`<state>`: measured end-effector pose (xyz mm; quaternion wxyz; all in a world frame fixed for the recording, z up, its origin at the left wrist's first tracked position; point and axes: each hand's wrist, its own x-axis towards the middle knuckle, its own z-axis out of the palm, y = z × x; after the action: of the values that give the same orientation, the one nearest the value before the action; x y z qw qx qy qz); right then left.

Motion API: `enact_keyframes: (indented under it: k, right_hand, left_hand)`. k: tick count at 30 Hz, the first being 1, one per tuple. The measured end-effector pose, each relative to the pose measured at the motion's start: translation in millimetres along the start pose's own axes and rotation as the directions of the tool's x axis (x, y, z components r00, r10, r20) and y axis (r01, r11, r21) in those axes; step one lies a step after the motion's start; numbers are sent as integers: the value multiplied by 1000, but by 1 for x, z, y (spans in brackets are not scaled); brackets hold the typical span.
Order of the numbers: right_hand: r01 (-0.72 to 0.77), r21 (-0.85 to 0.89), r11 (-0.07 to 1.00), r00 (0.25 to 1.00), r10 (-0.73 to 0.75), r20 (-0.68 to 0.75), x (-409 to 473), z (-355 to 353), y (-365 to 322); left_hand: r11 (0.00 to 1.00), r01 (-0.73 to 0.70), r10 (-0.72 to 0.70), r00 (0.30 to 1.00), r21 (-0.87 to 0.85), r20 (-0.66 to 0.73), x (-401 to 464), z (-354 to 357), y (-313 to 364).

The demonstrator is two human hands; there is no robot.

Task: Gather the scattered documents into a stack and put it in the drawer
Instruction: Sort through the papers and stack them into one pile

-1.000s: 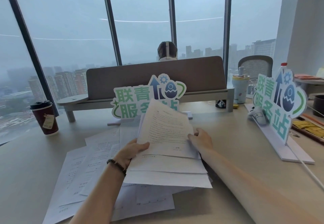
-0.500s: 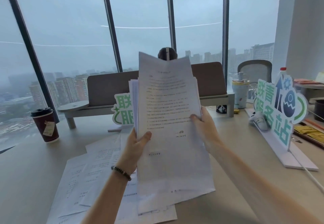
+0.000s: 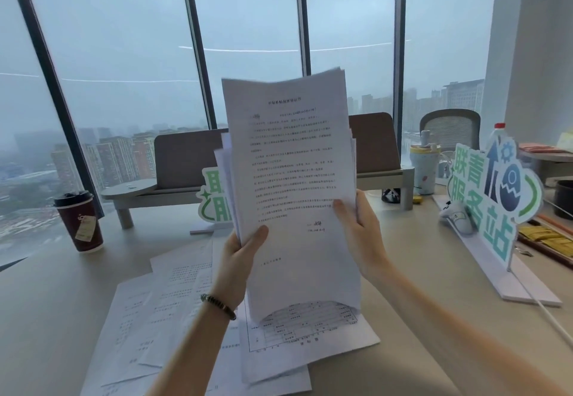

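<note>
Beige desk [image 3: 62,318] fills the near view, w/ loose printed sheets [image 3: 161,312] spread flat across it, overlapping, some under the forearms; one form w/ a ruled table [image 3: 297,336] lies just below the raised papers. Above them both hands hold a stack of documents [image 3: 288,160] upright, top sheet facing the camera, bottom edge bowed and resting on or just over the flat sheets, can't tell which. Left hand [image 3: 238,259], beaded bracelet [image 3: 218,305] on the wrist, grips the stack's lower left edge, thumb on the front. Right hand [image 3: 359,228] grips the right edge, thumb pressed on the front page, fingers curled behind. Stack edges uneven, several sheets sticking out at left and right. Further back at left, a dark red paper cup [image 3: 80,222] w/ black lid stands alone. At right, a green-and-blue standing sign [image 3: 493,197] on a white base, a pale tumbler [image 3: 424,169] behind it. A second sign [image 3: 214,200] is partly hidden by the stack. Beyond that a brown divider panel [image 3: 186,160], a mesh chair [image 3: 449,126], then tall windows [image 3: 124,54] w/ hazy city blocks.
</note>
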<state>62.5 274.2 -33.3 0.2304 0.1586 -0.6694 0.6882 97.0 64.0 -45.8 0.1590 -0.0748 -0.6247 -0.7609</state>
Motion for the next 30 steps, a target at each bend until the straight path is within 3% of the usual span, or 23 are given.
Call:
enact_keyframes:
  k: [3, 13, 20, 24, 27, 30]
  right_hand:
    - [-25, 13, 1000, 999, 25, 38, -4, -2, 4]
    - [67, -74, 995, 998, -65, 24, 29, -5, -36]
    - [124, -37, 992, 991, -122, 52, 44, -3, -58]
    - [190, -141, 972, 981, -182, 71, 47, -3, -64]
    - [314, -417, 853, 945, -324, 51, 52, -1, -83]
    - [462, -732, 501, 807, -579, 113, 55, 7, -114]
  left_hand:
    - [998, 60, -60, 998, -11, 12, -2, -2, 2]
    - [999, 29, -29, 1000, -23, 8, -2, -5, 9]
    - [999, 33, -32, 999, -24, 36, -3, -5, 11]
    - [999, 32, -32, 999, -5, 27, -4, -4, 11]
    - [999, 33, -33, 999, 16, 25, -5, -4, 10]
    - [999, 34, -35, 999, 14, 38, -5, -5, 9]
